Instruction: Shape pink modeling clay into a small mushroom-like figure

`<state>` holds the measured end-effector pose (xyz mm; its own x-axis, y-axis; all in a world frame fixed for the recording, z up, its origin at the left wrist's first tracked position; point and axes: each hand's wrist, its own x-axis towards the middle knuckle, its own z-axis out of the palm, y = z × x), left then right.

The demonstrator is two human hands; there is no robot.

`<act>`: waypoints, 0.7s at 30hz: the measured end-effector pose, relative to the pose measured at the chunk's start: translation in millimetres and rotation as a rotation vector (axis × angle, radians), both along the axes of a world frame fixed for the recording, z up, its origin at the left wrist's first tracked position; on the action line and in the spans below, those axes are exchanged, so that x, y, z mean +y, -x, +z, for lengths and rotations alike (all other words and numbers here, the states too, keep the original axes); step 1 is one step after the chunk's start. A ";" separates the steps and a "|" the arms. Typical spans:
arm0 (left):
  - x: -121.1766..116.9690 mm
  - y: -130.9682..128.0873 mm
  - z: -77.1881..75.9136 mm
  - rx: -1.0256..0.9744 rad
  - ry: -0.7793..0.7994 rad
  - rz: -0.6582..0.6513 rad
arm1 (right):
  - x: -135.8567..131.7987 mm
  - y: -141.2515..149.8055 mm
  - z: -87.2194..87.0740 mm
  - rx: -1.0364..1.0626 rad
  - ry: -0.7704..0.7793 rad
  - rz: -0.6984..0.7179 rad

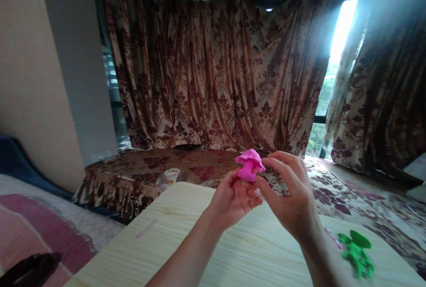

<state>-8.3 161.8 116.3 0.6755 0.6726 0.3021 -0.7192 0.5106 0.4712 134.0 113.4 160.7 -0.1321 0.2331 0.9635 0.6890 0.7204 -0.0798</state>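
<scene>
A bright pink mushroom-shaped figure, with a broad wavy cap over a thick stem, is held upright above the table's far edge. It looks like modelling clay. My left hand supports it from below, palm up, with its fingers closed around the base. From the right, my right hand has its index finger against the cap's edge and its thumb by the lower part. Beside my right forearm lies a green figure with thin limbs and a flat round piece; its kind is unclear.
The pale wood-grain table stands before me. A clear plastic container sits beyond its far left corner, on a cloth-covered ledge. Patterned curtains hang behind. A bed is at left, and a small pink piece lies near the green figure.
</scene>
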 end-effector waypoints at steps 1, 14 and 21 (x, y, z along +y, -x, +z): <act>1.4 0.4 -1.2 0.002 -0.003 0.004 | 0.9 0.9 -0.6 0.000 0.000 -0.001; -5.0 4.0 0.2 0.017 -0.076 0.019 | 0.7 8.5 -2.8 -0.010 -0.042 0.033; -8.2 3.3 -0.2 0.014 -0.071 0.045 | -4.9 8.6 -0.6 -0.021 -0.058 0.048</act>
